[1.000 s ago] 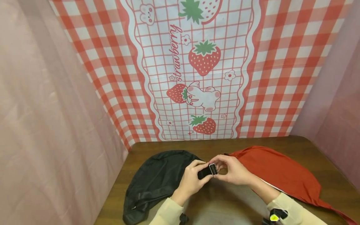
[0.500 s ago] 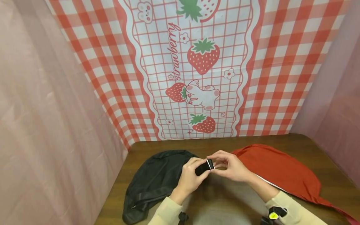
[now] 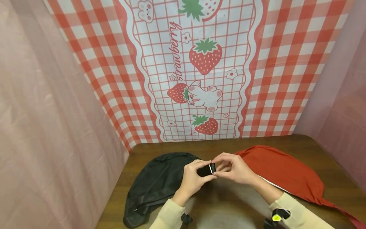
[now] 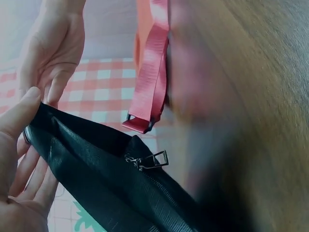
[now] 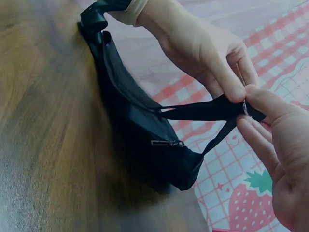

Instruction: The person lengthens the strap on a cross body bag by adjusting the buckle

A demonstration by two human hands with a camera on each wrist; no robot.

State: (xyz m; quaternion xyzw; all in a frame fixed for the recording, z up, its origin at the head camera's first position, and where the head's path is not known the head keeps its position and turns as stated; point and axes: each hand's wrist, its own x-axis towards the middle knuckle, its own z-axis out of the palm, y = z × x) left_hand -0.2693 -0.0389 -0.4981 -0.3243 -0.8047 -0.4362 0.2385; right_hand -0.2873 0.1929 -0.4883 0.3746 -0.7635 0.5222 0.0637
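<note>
A black crescent-shaped bag (image 3: pixel 160 178) lies on the table to the left, its strap (image 3: pixel 203 170) lifted between both hands. At the strap's end sits a metal slider buckle (image 3: pixel 211 168). My left hand (image 3: pixel 193 179) pinches the strap just left of the buckle, thumb below and fingers above. From the other side my right hand (image 3: pixel 235 170) pinches at the buckle, its thumb and fingertips right at the metal edge. In the right wrist view, the strap (image 5: pixel 207 111) runs from the bag (image 5: pixel 140 130), passing a zipper pull (image 5: pixel 166 143). Fingers partly cover the buckle there.
A red bag (image 3: pixel 283 171) lies on the wooden table (image 3: pixel 217 148) at the right, its strap (image 3: pixel 343 214) trailing over the front right. Behind stands a strawberry-print checked cloth (image 3: pixel 206 95). A pink curtain (image 3: pixel 57 127) hangs at the left.
Both hands have shifted slightly left with the strap and buckle. The buckle has turned from facing the head camera to nearly edge-on. Both bags stay in place.
</note>
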